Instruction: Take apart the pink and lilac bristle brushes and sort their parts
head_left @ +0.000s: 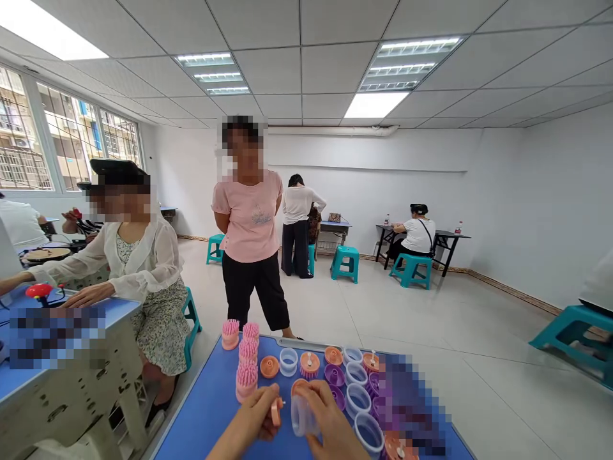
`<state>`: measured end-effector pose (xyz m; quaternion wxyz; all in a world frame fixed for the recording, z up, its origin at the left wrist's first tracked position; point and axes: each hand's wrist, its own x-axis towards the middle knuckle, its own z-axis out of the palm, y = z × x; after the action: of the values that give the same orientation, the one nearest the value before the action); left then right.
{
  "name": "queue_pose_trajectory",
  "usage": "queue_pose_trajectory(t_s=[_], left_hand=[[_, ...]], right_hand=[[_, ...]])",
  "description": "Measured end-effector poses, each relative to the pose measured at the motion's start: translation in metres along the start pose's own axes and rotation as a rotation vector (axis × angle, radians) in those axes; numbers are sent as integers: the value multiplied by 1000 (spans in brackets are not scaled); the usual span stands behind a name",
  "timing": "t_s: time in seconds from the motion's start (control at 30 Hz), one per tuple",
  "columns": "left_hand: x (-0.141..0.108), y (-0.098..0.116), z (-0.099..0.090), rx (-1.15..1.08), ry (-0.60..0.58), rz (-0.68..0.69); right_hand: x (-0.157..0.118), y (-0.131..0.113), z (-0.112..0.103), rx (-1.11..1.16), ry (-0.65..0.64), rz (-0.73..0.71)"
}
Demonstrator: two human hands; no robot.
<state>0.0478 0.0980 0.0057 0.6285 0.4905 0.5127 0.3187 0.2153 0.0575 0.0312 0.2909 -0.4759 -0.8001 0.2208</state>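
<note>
Where hands meet, pink brushes, apparently, and clear cups.

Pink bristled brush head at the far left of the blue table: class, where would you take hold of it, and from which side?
The pink bristled brush head is best gripped by its smooth peach base, not the bristles, which point up and would likely give. Come from the left, over the bare blue table, since it stands upright with other brush heads close on its right.
</note>
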Motion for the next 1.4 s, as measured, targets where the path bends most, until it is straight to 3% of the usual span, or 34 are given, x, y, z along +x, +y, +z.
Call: queue_pose_trajectory(t_s=[0.1,0.23,0.37,0.47,0.57,0.83,1.03,1.23,1.4], left_hand=[[-4,3,0,-103,10,37],[-14,7,3,-63,44,120],[-20,14,-1,-13,125,191],[-20,17,-6,-55,121,278],[-21,19,-9,-84,147,355],[-25,24,-20,-153,378,504],[-26,26,-28,-112,552,562],[-30,28,-28,-75,475,502],[-30,25,-21,6,259,479]], right_hand=[[-2,1,-2,19,108,13],[-3,2,-9,66,296,27],[-2,6,-15,90,422,154],[-1,7,-16,84,390,234],[4,3,-16,59,361,198],[43,-25,-13,-165,163,84],[62,-24,7,-476,-12,31],[68,-12,25,-633,-93,60],[67,-6,30,-654,-118,80]])
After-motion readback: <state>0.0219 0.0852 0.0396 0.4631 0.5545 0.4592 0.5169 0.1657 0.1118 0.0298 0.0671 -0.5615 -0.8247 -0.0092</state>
